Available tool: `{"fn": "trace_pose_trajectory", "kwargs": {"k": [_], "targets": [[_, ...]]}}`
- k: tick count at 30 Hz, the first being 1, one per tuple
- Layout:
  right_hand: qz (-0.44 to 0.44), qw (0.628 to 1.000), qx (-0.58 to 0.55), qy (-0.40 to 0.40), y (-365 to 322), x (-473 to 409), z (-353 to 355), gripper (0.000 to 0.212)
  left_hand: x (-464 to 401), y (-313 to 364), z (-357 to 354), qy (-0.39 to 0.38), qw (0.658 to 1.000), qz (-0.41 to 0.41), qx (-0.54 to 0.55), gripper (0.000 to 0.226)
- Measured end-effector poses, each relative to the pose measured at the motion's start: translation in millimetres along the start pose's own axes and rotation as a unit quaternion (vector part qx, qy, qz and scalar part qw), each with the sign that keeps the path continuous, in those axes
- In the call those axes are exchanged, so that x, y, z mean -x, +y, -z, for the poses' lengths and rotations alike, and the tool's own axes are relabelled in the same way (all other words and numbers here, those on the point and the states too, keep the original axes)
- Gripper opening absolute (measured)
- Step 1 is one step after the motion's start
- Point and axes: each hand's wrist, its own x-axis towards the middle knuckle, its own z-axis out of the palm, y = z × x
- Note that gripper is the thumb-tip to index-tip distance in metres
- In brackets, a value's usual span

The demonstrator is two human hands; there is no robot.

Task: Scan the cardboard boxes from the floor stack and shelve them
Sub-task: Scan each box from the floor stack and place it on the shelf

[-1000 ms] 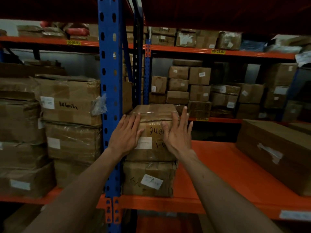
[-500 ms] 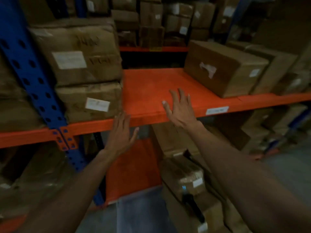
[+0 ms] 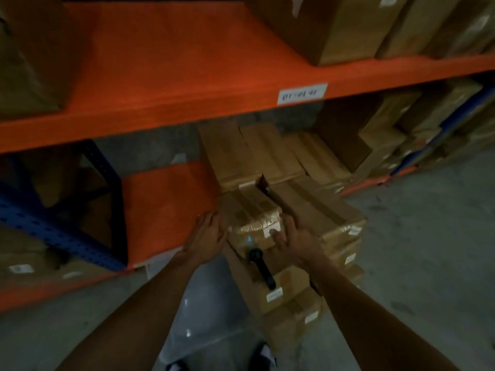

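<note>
I look down at a stack of cardboard boxes (image 3: 316,218) on the floor under the orange shelf (image 3: 187,84). A small taped box (image 3: 249,212) with a white label lies on top of the stack. My left hand (image 3: 207,236) touches its left side with straight fingers. My right hand (image 3: 294,236) lies against its right side, thumb over the front face by the label. A black hand scanner (image 3: 261,266) rests on the box just below, between my wrists.
Large boxes (image 3: 329,25) stand on the orange shelf at the upper right, another box (image 3: 26,49) at the upper left. A blue rack upright (image 3: 53,228) crosses the lower left. More boxes (image 3: 401,135) fill the lower shelf at right. Grey floor (image 3: 428,250) lies to the right.
My view dropped from the shelf to the floor stack. Both hands left the shelved box and came down to either side of the small top box.
</note>
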Motion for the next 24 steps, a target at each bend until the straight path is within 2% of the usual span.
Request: {"fn": "trace_pose_trajectory", "kwargs": {"k": [5, 9, 13, 17, 20, 24], "targets": [[0.076, 0.996, 0.037, -0.035, 59, -34, -107, 0.078, -40, -4, -87, -0.041, 0.999, 0.019, -0.009, 0.075], [0.045, 0.996, -0.023, -0.077, 90, -68, -180, 0.089, -70, -13, -161, -0.074, 0.997, 0.004, -0.023, 0.076], [0.007, 0.996, -0.032, -0.081, 100, -103, -221, 0.083, -105, -26, -226, -0.071, 0.996, 0.040, -0.023, 0.073], [-0.017, 0.996, -0.014, -0.086, 112, -126, -258, 0.090, -135, -39, -270, -0.085, 0.995, 0.040, -0.028, 0.077], [-0.016, 0.996, -0.028, -0.084, 123, -129, -279, 0.092, -137, -48, -285, -0.054, 0.997, 0.022, -0.053, 0.074], [-0.024, 0.990, -0.133, -0.049, 132, -124, -278, 0.083, -137, -50, -284, -0.071, 0.996, 0.040, -0.047, 0.076]]}}
